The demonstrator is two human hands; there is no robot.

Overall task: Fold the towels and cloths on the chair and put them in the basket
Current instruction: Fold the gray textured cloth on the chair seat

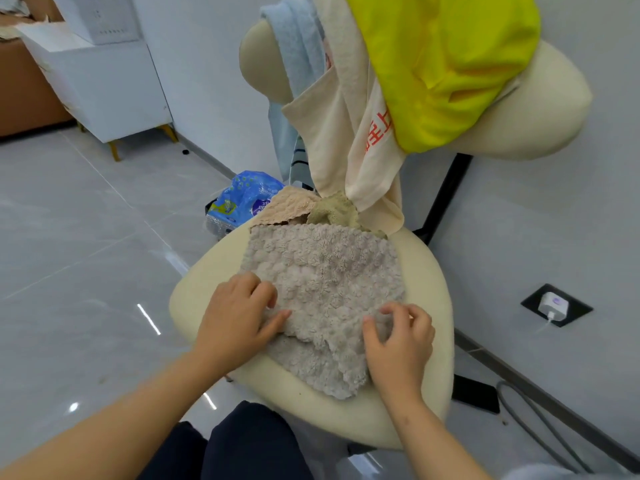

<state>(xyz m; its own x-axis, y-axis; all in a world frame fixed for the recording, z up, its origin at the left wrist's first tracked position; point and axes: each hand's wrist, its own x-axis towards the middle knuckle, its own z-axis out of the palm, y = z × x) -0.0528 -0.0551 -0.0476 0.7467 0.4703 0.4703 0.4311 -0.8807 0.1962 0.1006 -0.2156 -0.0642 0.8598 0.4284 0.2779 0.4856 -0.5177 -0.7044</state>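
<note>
Left hand [242, 313] and right hand [398, 337] both pinch grey cloth [325, 282] at its 6 o'clock edge on chair seat [431, 268] | step: first fold, I'd guess | next: flip edge to 12 o'clock

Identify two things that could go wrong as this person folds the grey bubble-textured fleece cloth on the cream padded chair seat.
1. The grey bubble-textured fleece cloth reaches close to the front edge of the cream padded chair seat; a tug by the left hand or right hand might slide it off.
2. The yellow-green cloth and cream red-printed fabric drape loosely over the chair back and may slip onto the fold.
</note>
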